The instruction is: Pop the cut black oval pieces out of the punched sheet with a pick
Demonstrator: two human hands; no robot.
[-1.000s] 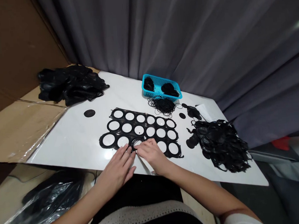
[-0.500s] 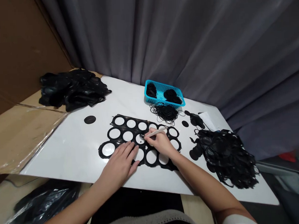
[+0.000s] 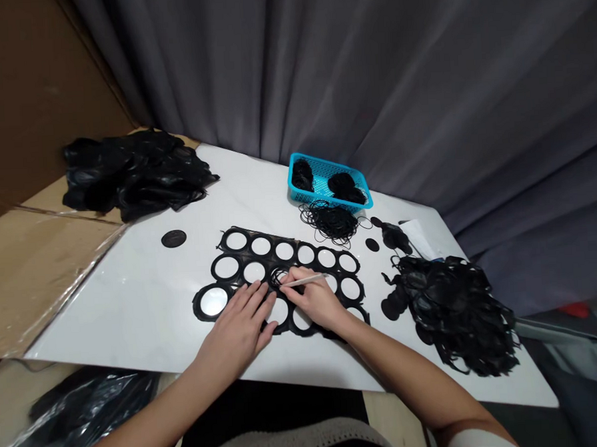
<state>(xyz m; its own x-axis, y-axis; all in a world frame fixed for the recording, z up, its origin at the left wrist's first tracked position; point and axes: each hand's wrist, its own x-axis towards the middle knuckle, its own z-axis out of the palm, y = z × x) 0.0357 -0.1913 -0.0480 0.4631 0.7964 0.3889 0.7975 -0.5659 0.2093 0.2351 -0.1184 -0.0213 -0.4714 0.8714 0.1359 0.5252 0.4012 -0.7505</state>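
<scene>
A black rubbery sheet with rows of round holes lies on the white table, the white showing through the holes. My left hand rests flat on the sheet's near left part, fingers spread. In my right hand a thin white pen-like tool is pinched, its tip pointing left at a hole in the middle row. Thin black loops show at that hole, beside my right fingertips; whether they are attached to the sheet I cannot tell.
Behind the sheet lies a tangle of thin black rings against a blue basket holding black bundles. Black scrap is heaped at right, black sheets at far left. A black disc lies left. A grey curtain hangs behind.
My right hand has shifted slightly left and down, and the tool now lies flatter. Black loops now show at the middle hole. My left hand stays in place.
</scene>
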